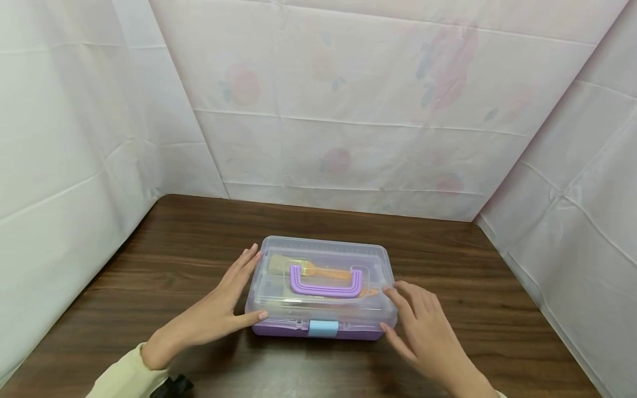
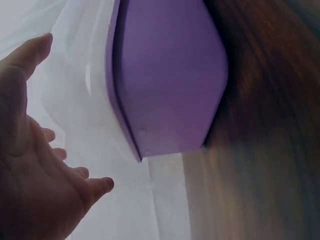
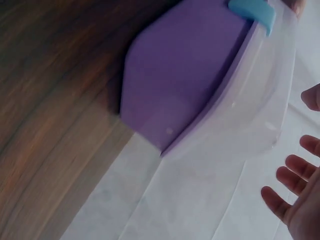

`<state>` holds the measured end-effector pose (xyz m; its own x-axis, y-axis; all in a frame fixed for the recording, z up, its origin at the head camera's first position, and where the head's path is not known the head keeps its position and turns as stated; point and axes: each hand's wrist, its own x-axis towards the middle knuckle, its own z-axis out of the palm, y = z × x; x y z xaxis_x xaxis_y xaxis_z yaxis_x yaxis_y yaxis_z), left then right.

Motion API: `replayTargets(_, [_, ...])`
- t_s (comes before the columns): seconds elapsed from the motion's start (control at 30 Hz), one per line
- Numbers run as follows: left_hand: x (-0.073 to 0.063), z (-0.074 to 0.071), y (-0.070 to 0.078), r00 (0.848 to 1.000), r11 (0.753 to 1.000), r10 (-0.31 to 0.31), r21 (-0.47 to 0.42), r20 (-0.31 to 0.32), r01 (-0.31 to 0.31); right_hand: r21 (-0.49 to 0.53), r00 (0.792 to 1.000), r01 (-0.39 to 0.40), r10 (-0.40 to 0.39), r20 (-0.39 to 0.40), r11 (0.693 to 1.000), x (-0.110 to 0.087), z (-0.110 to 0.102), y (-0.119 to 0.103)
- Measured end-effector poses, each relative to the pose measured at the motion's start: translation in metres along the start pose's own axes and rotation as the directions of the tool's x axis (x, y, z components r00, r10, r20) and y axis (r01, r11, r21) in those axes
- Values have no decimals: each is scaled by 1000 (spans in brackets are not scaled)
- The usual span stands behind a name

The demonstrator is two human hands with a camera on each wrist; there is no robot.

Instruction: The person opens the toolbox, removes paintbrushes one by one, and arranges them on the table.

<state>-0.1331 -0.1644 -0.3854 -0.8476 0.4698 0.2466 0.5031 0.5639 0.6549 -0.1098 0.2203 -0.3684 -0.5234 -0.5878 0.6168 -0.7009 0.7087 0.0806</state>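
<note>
A plastic storage box (image 1: 278, 331) with a purple base, a clear lid (image 1: 323, 249) and a purple carry handle (image 1: 325, 291) sits on the table. Its light blue latch (image 1: 323, 329) is at the front middle. Through the lid shows a brush (image 1: 323, 271) with an orange handle and pale bristles. My left hand (image 1: 219, 309) is spread along the box's left side, thumb at the front corner. My right hand (image 1: 423, 326) is at the right side, fingertips by the lid's edge. The left wrist view shows the box's purple side (image 2: 170, 80) beside the extended fingers.
The dark wooden table (image 1: 199, 237) extends around the box on every side. White cloth with faint pink prints (image 1: 348, 121) hangs behind it, and plain white cloth lines the left (image 1: 74, 138) and right (image 1: 587, 221). A black strap (image 1: 171, 386) is near the left sleeve.
</note>
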Motion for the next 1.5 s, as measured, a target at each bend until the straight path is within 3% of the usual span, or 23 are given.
replayTargets(0.2, [3, 8, -3, 1000, 999, 18, -27, -15, -19, -34, 977, 155, -158, -144, 987, 10, 12, -16])
replayTargets(0.37, [4, 14, -3, 1000, 997, 1, -79, -9, -2, -43, 953, 244, -248, -173, 969, 13, 23, -28])
replayTargets(0.63, [5, 20, -2, 999, 990, -30, -140, -15, 27, -80, 942, 323, -328, -67, 943, 11, 38, -42])
replayTargets(0.9, [5, 22, -1, 999, 984, -42, -173, -15, 39, -160, 909, 417, -413, 57, 895, 9, 54, -51])
replayTargets(1.1, [4, 23, -2, 999, 982, -41, -184, -20, 37, -227, 902, 429, -428, 59, 874, 7, 67, -53])
replayTargets(1.27, [4, 24, -3, 999, 983, -41, -181, -27, 35, -326, 893, 444, -442, 86, 835, 7, 72, -54])
replayTargets(1.5, [3, 24, -3, 999, 982, -30, -189, -39, 22, -364, 876, 473, -472, 98, 802, 10, 76, -54])
